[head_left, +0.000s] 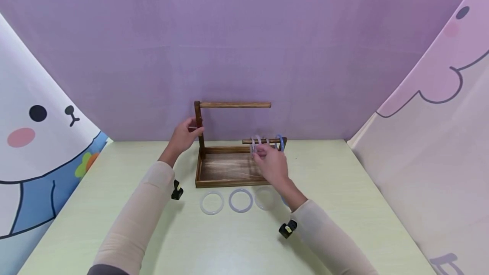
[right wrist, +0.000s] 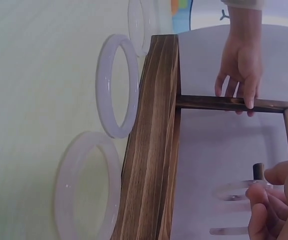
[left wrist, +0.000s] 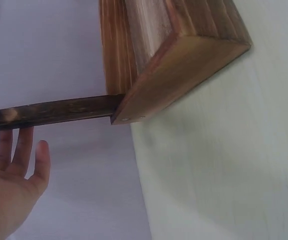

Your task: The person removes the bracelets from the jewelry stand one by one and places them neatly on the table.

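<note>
A dark wooden bangle stand [head_left: 231, 183] has a tray base, a tall upper bar [head_left: 234, 105] and a shorter lower bar [head_left: 246, 141]. My left hand [head_left: 182, 138] holds its left post [left wrist: 59, 111], thumb in front and fingers behind. With thumb and fingertips, my right hand [head_left: 273, 165] pinches a pale translucent bangle [right wrist: 233, 197] at the free left end of the lower bar. Pale lilac bangles [head_left: 258, 139] and blue bangles [head_left: 282, 143] hang farther right on that bar, partly covered by my hand.
In front of the stand, a whitish bangle [head_left: 201, 203], a lilac bangle [head_left: 231, 200] and a clear pale bangle [head_left: 256, 198] lie in a row on the pale table [head_left: 229, 245]. A blue bangle [head_left: 284, 201] shows partly beneath my right wrist. A purple cloth backdrop [head_left: 244, 54] rises behind.
</note>
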The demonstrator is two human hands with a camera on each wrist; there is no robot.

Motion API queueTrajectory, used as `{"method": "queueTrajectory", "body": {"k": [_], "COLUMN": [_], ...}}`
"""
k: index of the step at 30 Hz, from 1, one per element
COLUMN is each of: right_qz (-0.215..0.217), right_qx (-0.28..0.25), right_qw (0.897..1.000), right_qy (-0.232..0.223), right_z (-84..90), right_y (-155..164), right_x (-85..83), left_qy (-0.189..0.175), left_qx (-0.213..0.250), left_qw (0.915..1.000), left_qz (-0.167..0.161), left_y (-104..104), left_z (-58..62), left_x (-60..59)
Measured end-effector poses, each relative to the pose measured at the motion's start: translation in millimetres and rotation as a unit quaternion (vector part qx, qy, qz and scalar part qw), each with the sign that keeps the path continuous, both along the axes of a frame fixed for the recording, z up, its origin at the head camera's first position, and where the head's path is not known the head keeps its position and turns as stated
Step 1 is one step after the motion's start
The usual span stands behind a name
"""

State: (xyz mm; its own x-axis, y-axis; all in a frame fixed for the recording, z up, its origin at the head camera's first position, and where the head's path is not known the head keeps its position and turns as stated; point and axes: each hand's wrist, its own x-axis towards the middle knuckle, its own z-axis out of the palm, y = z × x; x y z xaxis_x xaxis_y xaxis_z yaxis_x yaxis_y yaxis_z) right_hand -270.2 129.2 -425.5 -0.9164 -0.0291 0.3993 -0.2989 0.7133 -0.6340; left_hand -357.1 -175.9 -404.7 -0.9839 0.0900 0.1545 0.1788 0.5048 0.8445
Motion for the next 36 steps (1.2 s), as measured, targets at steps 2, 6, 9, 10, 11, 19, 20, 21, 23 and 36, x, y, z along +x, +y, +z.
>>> {"method": "queueTrajectory", "body": {"k": [2, 6, 9, 10, 11, 19, 20, 21, 23, 36], "right_qz": [-0.009, -0.022, -0.03, -0.031, -0.032, -0.044, -0.046, -0.047, -0.049, -0.038], "right_qx": [0.005, 0.014, 0.02, 0.021, 0.021, 0.033, 0.033, 0.034, 0.034, 0.029], "right_qw": [1.0, 1.0, 0.999, 0.999, 0.999, 0.999, 0.998, 0.998, 0.998, 0.999], "right_qy": [-0.001, 0.007, 0.01, 0.01, 0.007, 0.003, 0.002, 0.002, 0.002, 0.018], "right_z": [0.3, -0.2, -1.2, -1.6, -1.6, -4.4, -4.9, -5.4, -6.2, -3.9], "right_y": [-2.2, -4.8, -6.0, -6.3, -6.8, -7.8, -7.8, -7.8, -6.7, -3.4], "right_x": [0.3, -0.4, -1.6, -2.0, -1.9, -4.6, -5.0, -5.2, -6.0, -6.2], "left_qy": [0.007, 0.019, 0.026, 0.027, 0.029, 0.022, 0.02, 0.019, 0.016, 0.017], "left_qx": [-0.006, -0.024, -0.035, -0.037, -0.037, -0.04, -0.04, -0.04, -0.039, -0.041], "left_qw": [1.0, 0.9995, 0.999, 0.9989, 0.9989, 0.9989, 0.9989, 0.999, 0.9991, 0.999], "left_qz": [-0.002, -0.002, -0.005, -0.006, -0.007, -0.01, -0.01, -0.01, -0.009, -0.011], "left_y": [-0.5, -0.8, -1.1, -1.2, -1.1, -2.2, -2.3, -2.4, -1.7, 0.9], "left_z": [-1.2, -5.6, -7.0, -7.0, -7.2, -7.2, -7.0, -7.1, -6.7, -7.0], "left_x": [0.0, -2.4, -3.7, -3.9, -4.1, -4.0, -3.7, -3.7, -3.5, -3.7]}}
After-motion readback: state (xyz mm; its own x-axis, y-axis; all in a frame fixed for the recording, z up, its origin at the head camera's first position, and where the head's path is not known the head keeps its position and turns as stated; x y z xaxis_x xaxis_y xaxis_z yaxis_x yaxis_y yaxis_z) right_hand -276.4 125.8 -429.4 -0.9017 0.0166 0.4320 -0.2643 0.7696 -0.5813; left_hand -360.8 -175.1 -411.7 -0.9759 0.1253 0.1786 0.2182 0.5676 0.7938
